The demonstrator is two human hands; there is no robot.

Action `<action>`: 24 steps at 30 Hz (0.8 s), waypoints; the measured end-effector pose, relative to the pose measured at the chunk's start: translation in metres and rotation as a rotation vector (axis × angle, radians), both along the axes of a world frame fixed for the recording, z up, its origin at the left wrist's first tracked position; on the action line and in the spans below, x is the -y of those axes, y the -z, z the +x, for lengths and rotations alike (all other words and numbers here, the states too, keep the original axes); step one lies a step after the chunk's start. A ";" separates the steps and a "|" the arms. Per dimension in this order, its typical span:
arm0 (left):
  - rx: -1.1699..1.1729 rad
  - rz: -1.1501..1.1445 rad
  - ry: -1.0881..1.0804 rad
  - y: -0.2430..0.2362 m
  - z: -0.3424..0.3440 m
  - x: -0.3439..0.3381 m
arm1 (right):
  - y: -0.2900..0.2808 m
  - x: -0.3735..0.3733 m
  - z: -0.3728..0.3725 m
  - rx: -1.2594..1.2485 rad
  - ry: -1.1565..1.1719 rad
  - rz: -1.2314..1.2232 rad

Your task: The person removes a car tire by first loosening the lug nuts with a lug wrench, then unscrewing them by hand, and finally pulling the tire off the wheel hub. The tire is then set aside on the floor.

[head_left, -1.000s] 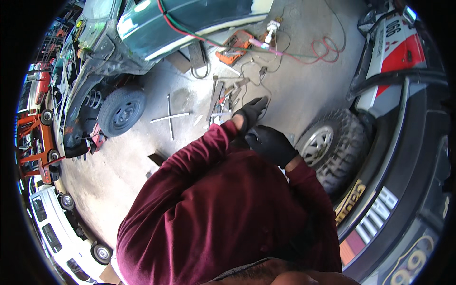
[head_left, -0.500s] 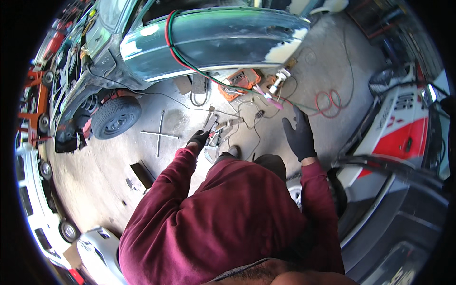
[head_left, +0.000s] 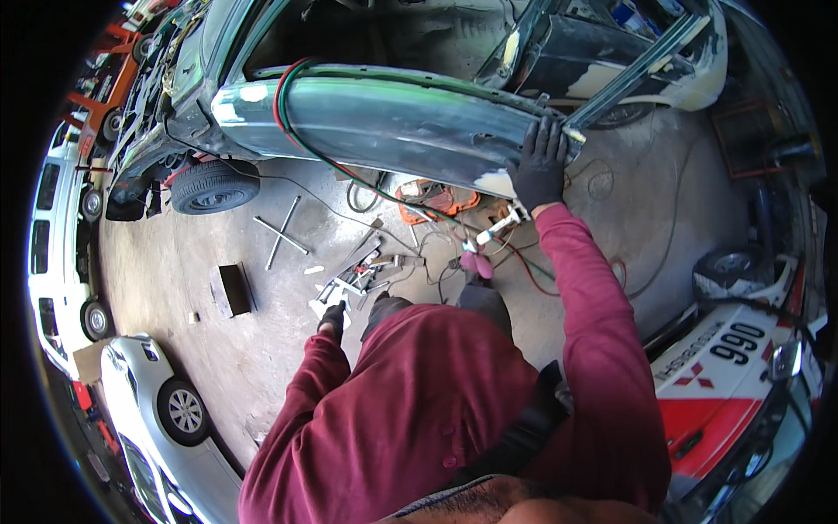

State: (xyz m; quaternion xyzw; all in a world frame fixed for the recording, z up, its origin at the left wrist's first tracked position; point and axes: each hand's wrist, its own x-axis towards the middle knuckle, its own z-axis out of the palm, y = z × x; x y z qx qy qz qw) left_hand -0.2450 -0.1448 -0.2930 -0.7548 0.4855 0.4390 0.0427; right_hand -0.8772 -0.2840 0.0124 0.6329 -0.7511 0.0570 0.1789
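My right hand (head_left: pixel 538 159), in a black glove, lies with fingers stretched out on the outer end of a teal, patchily primed car door panel (head_left: pixel 367 127). My left hand (head_left: pixel 333 316), also gloved, hangs low beside my body, above scattered metal tools (head_left: pixel 353 271) on the floor; its fingers are too small to read. Red and green hoses (head_left: pixel 284 109) loop over the door and run down past an orange tool case (head_left: pixel 415 196) and a white tool with a pink part (head_left: pixel 476 261) near my feet.
A cross wrench (head_left: pixel 281 234) and dark box (head_left: pixel 234 291) lie on the floor (head_left: pixel 175 279). The stripped car's wheel (head_left: pixel 214 188) is front left. A silver car (head_left: pixel 144 371) and white van (head_left: pixel 57 244) stand left. A red-and-white vehicle (head_left: pixel 716 402) is right.
The view has shifted closer to the teal car. My right hand has risen forward onto its door from the air above the floor. My left arm has dropped back toward my side.
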 end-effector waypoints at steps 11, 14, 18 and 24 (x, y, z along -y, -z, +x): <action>-0.186 0.054 -0.128 -0.126 -0.195 0.024 | -0.001 0.227 -0.122 -0.373 -0.155 0.017; -0.309 -0.081 -0.499 -0.141 -0.191 0.019 | 0.019 0.267 -0.123 -0.514 -0.248 0.146; -0.205 -0.007 -0.587 -0.138 -0.184 -0.025 | 0.046 0.282 -0.111 -0.492 -0.199 0.194; -0.165 0.323 -0.636 -0.092 -0.171 -0.102 | 0.034 0.276 -0.131 -0.382 -0.349 0.189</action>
